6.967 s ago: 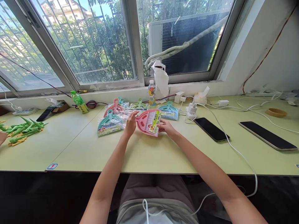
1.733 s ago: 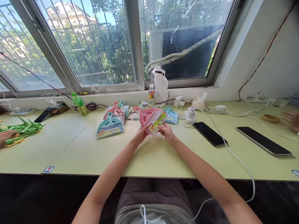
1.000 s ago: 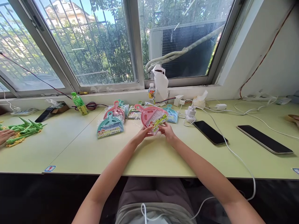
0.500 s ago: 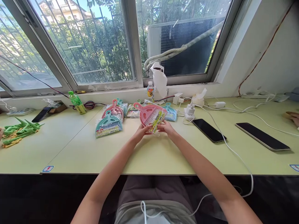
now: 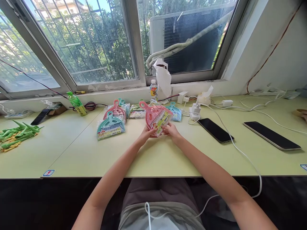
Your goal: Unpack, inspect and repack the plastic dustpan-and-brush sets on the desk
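Left hand (image 5: 147,132) and right hand (image 5: 170,130) both clamped on one pink dustpan set (image 5: 153,114), centre frame, tilted. Light, even pressure at its edges should hold best; it looks slick. On the desk (image 5: 163,159), left to centre: two teal sets (image 5: 110,125), one red set (image 5: 116,111), one green set (image 5: 136,112); right of centre, one blue set (image 5: 175,113). Overlap may hide more. Behind: two bottles (image 5: 77,103).

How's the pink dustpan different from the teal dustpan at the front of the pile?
The pink dustpan is being held, while the teal dustpan rests on the table.
The pink dustpan tilts, its handle slanting up and left; the teal dustpan's handle points nearly straight toward the window.
Both have bristles and a printed label.
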Demonstrator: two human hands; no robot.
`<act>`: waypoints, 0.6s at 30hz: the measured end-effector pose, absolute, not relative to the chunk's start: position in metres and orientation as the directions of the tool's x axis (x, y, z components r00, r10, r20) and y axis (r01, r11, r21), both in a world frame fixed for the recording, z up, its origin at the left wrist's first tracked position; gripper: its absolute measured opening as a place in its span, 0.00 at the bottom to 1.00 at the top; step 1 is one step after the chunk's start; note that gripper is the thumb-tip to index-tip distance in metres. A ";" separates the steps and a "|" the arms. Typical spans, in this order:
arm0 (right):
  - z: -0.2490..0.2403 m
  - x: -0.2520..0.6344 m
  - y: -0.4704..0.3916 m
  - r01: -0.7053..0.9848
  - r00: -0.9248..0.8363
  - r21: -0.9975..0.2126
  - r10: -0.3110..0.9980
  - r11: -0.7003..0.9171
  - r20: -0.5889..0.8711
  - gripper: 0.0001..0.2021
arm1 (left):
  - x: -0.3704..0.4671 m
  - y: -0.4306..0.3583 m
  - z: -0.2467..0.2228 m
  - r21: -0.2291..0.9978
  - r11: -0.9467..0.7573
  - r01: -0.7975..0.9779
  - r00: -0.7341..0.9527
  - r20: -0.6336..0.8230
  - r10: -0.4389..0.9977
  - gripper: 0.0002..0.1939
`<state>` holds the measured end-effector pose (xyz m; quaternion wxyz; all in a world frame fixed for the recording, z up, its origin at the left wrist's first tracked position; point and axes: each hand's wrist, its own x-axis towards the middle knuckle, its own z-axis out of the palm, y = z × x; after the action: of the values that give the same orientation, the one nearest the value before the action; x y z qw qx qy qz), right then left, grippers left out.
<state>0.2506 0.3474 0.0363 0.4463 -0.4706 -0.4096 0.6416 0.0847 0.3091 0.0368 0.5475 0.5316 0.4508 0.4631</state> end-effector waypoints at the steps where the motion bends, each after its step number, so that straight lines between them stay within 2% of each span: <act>1: 0.035 0.252 0.348 -0.197 -0.156 -0.943 0.959 -0.267 -0.239 0.11 | 0.087 0.307 0.037 1.000 0.020 -0.022 0.202 -0.015 0.979 0.34; 6: 0.029 0.253 0.354 -0.241 -0.165 -0.930 0.956 -0.277 -0.243 0.09 | 0.096 0.300 0.035 0.999 0.032 -0.032 0.420 -0.016 0.907 0.32; 13: 0.032 0.246 0.350 -0.290 -0.111 -0.913 0.958 -0.287 -0.266 0.09 | 0.087 0.315 0.035 0.982 -0.134 -0.135 0.161 0.155 0.975 0.33; 18: 0.031 0.244 0.349 -0.258 -0.138 -0.932 0.964 -0.256 -0.227 0.11 | 0.082 0.314 0.039 0.991 -0.097 -0.091 0.139 0.109 0.984 0.35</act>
<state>0.2435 0.3487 0.0308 0.4716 -0.4567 -0.3868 0.6476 0.0823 0.3136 0.0387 0.5289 0.5384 0.4147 0.5083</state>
